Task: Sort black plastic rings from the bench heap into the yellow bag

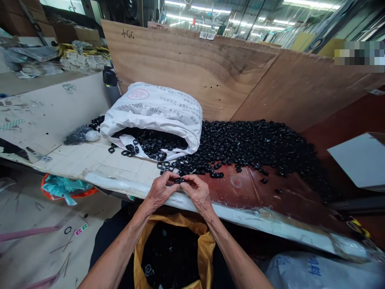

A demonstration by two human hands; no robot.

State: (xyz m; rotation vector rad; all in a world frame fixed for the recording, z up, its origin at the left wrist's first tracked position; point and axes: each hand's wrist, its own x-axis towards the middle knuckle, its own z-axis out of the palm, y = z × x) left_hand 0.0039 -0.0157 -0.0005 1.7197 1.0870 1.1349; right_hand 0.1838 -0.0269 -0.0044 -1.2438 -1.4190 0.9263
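Observation:
My left hand and my right hand meet above the bench's front edge, fingertips pinched on small black ring-shaped parts. Whether they hold one part or two joined is too small to tell. Just behind the fingers, loose black rings spill from the mouth of a white woven sack lying on its side. To the right spreads a large heap of the same black parts. Below my forearms an open yellow sack sits between my legs, with dark contents and a few lighter bits inside.
A plywood board walls the back of the bench. A white box stands at the right. On the left lie a small bag of dark parts and a dark bottle. An orange-rimmed basket is on the floor.

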